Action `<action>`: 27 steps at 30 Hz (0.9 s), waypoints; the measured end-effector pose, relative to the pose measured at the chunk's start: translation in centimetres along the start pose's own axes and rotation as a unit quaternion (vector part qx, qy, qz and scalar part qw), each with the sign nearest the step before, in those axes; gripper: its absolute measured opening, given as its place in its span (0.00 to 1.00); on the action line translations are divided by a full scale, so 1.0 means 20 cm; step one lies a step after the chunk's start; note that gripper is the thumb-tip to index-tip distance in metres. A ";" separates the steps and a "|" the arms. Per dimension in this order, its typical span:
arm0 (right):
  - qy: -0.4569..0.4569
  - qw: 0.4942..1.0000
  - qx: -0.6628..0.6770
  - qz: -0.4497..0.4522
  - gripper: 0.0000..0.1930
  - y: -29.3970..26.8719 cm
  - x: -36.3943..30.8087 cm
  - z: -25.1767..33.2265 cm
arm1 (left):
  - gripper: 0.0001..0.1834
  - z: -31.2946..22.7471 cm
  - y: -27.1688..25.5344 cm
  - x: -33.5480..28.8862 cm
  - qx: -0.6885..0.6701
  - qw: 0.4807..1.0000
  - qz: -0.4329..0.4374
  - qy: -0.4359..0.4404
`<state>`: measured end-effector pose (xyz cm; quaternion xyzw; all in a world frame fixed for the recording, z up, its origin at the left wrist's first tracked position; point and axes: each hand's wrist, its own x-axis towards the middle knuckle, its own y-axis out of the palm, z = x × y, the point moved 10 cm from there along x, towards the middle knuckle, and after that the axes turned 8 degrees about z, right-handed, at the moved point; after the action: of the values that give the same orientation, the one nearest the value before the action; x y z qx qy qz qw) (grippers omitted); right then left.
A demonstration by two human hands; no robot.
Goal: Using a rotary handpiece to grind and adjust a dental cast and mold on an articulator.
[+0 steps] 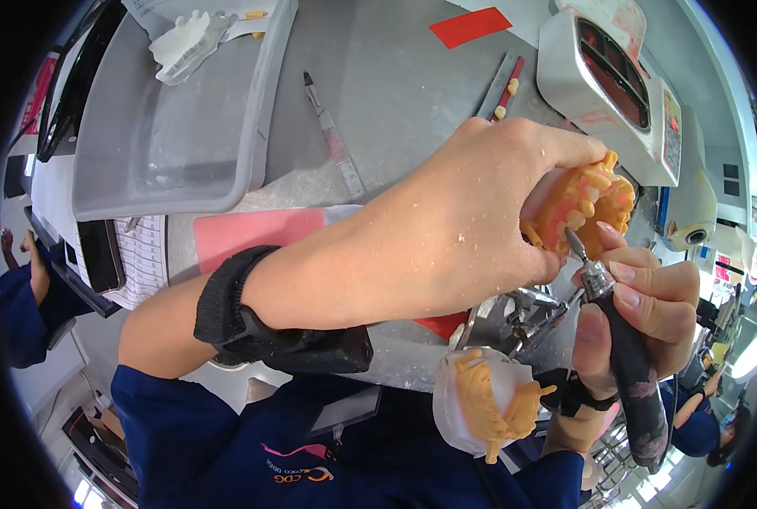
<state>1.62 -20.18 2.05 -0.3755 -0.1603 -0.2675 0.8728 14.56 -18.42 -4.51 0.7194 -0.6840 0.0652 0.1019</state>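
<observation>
At the right of the bench, my left hand (480, 204) grips a dental model (583, 212), a yellow cast with pink wax and ivory teeth set along its arch. My right hand (641, 310) is wrapped round a black rotary handpiece (634, 373) with a metal collar. Its pointed bur (576, 244) lies at the teeth and pink wax; contact is hard to make out. Below, by the bench's near edge, a second yellow cast (484, 403) sits on a white plaster base. Beside it is a metal articulator (531, 318), partly hidden behind my hands.
A grey plastic tray (255, 127) with a white plaster piece (187, 42) stands at the far left. A marked knife-like tool (334, 136), a pink wax sheet (255, 237) and a red strip (470, 27) lie about. A white wax-heating unit (603, 93) stands far right; a phone (101, 254) lies left.
</observation>
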 end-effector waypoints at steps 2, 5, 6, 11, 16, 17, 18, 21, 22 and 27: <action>-0.003 1.000 0.001 0.000 0.16 0.00 0.00 0.00 | 0.23 0.01 0.00 0.00 0.001 1.000 -0.005 0.005; 0.005 1.000 0.001 0.001 0.14 0.00 -0.01 0.01 | 0.21 0.00 0.01 0.00 -0.006 1.000 -0.005 0.003; 0.017 1.000 0.003 0.003 0.13 0.01 -0.02 0.00 | 0.20 0.00 0.01 0.00 -0.014 1.000 0.000 -0.006; 0.022 1.000 0.018 0.009 0.14 0.00 -0.01 -0.01 | 0.17 0.00 0.01 0.00 -0.018 1.000 0.011 -0.021; 0.039 0.999 0.020 0.006 0.13 0.01 -0.01 -0.01 | 0.16 0.01 0.02 0.00 -0.017 0.999 0.023 -0.021; 0.040 0.999 0.019 -0.001 0.13 0.01 -0.01 -0.01 | 0.16 0.00 0.01 0.00 -0.016 0.999 0.024 -0.022; 0.041 0.999 0.017 -0.008 0.13 0.01 -0.01 -0.01 | 0.16 0.01 0.01 0.00 -0.015 0.999 0.026 -0.024; 0.040 0.999 0.018 -0.005 0.13 0.01 -0.02 -0.01 | 0.16 -0.01 0.01 0.00 0.005 1.000 0.011 0.004; 0.040 0.999 0.018 -0.005 0.13 0.01 -0.01 -0.01 | 0.16 -0.01 0.01 0.00 0.005 1.000 0.010 0.003; 0.035 0.999 0.014 -0.007 0.13 0.01 -0.01 -0.01 | 0.16 0.00 0.01 0.00 0.002 1.000 0.021 -0.007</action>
<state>1.52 -20.12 1.66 -0.3526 -0.1354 -0.2841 0.8812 14.30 -18.40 -4.48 0.7052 -0.6998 0.0636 0.0943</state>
